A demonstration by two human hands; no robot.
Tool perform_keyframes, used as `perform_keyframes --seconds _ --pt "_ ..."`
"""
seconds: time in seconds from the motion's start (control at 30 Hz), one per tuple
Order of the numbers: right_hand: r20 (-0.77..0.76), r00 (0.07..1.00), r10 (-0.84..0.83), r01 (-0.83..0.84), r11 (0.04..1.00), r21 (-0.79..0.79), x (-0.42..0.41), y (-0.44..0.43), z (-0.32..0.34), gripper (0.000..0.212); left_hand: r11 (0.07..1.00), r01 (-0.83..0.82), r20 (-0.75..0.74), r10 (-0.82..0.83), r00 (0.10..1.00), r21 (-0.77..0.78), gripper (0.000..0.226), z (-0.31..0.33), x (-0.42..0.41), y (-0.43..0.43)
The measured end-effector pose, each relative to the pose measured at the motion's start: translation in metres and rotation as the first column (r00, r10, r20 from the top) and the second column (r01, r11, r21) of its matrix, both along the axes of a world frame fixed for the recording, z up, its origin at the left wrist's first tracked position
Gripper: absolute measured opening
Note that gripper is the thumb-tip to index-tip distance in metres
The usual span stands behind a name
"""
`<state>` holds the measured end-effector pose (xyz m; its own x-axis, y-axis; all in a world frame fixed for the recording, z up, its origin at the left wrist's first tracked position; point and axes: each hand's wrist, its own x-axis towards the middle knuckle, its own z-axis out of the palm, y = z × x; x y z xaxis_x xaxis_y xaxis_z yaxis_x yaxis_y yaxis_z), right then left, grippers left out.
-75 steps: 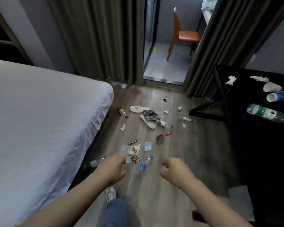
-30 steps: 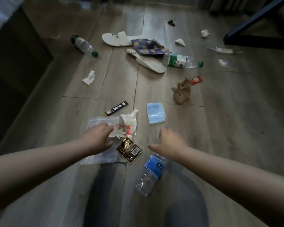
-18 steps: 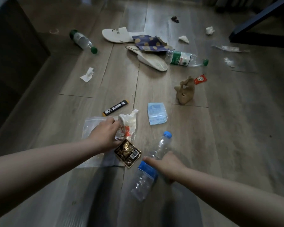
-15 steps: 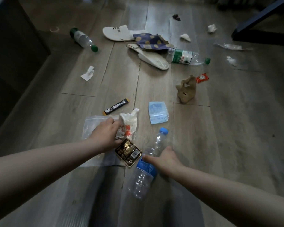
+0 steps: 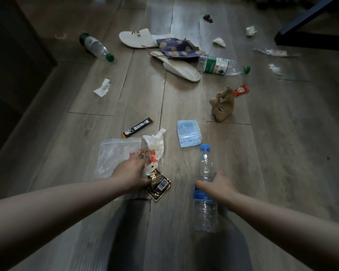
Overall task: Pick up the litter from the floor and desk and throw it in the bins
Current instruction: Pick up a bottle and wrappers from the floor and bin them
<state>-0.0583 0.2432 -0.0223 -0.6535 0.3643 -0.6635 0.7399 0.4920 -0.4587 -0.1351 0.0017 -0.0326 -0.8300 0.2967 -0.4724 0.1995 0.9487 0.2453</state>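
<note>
- The right hand (image 5: 217,187) wraps round the waist of the blue-capped water bottle (image 5: 204,165), thumb across the front just above the blue label. The cap points to twelve o'clock. Whether the bottle has left the floor cannot be told.
- The left hand (image 5: 129,174) has its fingers curled into the white-and-red wrapper (image 5: 154,148), which lies on the clear zip bag (image 5: 114,155). The gold sachet (image 5: 158,185) touches the hand at its four o'clock; whether it is in the grip is unclear.
- The bottle looks empty and thin-walled, so a light, even squeeze should do. The left hand would do well to bunch wrapper, bag and sachet together, since loose film likely slips out.
- No bin is in view, so both loads probably need carrying.
- The plank floor (image 5: 282,145) is smooth grey-brown wood; flat packets on it may need lifting by an edge.
- From the hands, the black stick sachet (image 5: 138,128) lies at eleven o'clock, the blue tissue pack (image 5: 188,133) at twelve, and the crumpled brown paper bag (image 5: 222,104) and the red ketchup sachet (image 5: 241,90) at one.
- Farther off, two white slippers (image 5: 181,69), a spotted paper bag (image 5: 177,47) and a green-labelled bottle (image 5: 221,65) lie at twelve, and a green-capped bottle (image 5: 96,46) at ten.
- A dark bed base (image 5: 14,45) stands at nine o'clock and a dark desk frame (image 5: 309,20) at two.
</note>
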Motion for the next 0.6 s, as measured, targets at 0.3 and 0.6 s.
perform_keyframes --seconds 0.3,0.6 --pt "-0.007 1.0 0.022 -0.023 1.0 -0.014 -0.002 -0.009 -0.001 0.069 0.987 -0.091 -0.207 0.117 0.971 0.132 0.107 0.005 -0.013 0.006" --pt "-0.018 0.998 0.054 -0.054 0.998 -0.035 -0.002 -0.01 0.0 0.071 0.992 0.087 -0.063 -0.093 0.994 -0.09 0.124 -0.011 -0.025 0.027"
